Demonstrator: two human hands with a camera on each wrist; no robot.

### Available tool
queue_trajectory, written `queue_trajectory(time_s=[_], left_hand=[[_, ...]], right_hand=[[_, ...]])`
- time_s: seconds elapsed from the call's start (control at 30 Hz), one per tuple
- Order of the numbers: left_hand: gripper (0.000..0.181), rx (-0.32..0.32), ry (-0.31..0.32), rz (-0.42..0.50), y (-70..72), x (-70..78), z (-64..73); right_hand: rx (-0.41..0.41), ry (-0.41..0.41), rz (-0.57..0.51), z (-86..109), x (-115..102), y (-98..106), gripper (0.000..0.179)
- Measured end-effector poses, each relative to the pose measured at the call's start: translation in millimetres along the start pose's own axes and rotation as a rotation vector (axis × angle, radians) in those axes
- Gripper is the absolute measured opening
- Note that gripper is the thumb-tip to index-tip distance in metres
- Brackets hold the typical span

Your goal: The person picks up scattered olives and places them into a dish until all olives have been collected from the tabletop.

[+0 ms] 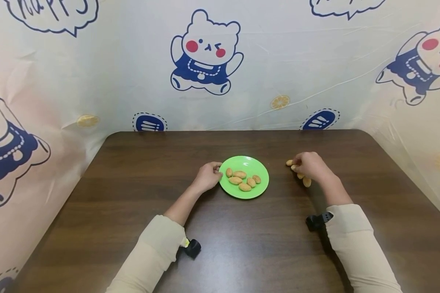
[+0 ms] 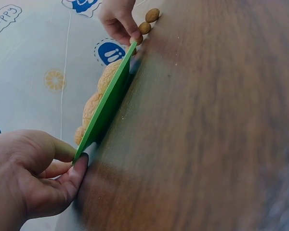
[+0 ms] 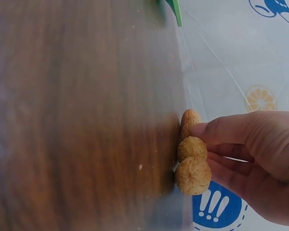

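A round green plate (image 1: 260, 191) is in the middle of the table with several peanuts in the shell (image 1: 245, 187) on it. My left hand (image 1: 207, 178) pinches its left rim between thumb and fingers, as the left wrist view also shows. To the right of the plate, a short row of peanuts lies on the tabletop. Over this row, my right hand (image 1: 311, 166) pinches one peanut (image 3: 190, 120) with its thumb and fingertips. Nearer the right wrist camera, two more peanuts (image 3: 192, 175) sit side by side below the thumb.
The dark brown wooden table (image 1: 249, 244) has rounded far corners. Behind it and at both sides hangs a pale sheet (image 1: 264, 61) printed with cartoon bears. A small black camera is strapped to each wrist, by the light sleeves.
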State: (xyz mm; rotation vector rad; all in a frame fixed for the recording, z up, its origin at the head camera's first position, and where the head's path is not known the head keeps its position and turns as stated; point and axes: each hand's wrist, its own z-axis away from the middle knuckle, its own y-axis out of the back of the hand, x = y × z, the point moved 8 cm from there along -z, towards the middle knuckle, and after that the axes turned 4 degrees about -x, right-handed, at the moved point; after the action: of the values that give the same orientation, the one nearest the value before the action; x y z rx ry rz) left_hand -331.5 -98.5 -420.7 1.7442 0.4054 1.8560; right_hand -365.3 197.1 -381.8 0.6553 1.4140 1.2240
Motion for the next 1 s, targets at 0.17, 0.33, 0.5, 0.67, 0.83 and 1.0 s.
queue_trajectory(time_s=[0.17,0.33,0.5,0.67,0.83,1.0], left_hand=[[0.037,0.002,-0.006,0.0,-0.1,0.6,-0.2],[0.037,0.001,-0.007,0.001,-0.8,0.2,-1.0],[0.036,0.006,-0.006,0.002,-0.7,0.6,-0.5],[0.036,0.014,-0.013,-0.014,0.5,2.4,0.9],[0.036,0.016,-0.015,-0.019,0.3,3.9,1.6],[0.036,0.014,-0.014,-0.019,-0.4,2.9,0.8]], right_hand=[[0.006,-0.002,-0.001,0.9,-1,1,0.015],[0.013,0.002,-0.005,1.2,-3,2,0.015],[0.013,0.007,-0.012,0.9,-4,1,0.016],[0.024,0.021,-0.008,1.1,-8,1,0.017],[0.034,0.045,-0.015,0.2,-15,0,0.015],[0.039,0.069,-0.014,-0.8,-23,-1,0.015]])
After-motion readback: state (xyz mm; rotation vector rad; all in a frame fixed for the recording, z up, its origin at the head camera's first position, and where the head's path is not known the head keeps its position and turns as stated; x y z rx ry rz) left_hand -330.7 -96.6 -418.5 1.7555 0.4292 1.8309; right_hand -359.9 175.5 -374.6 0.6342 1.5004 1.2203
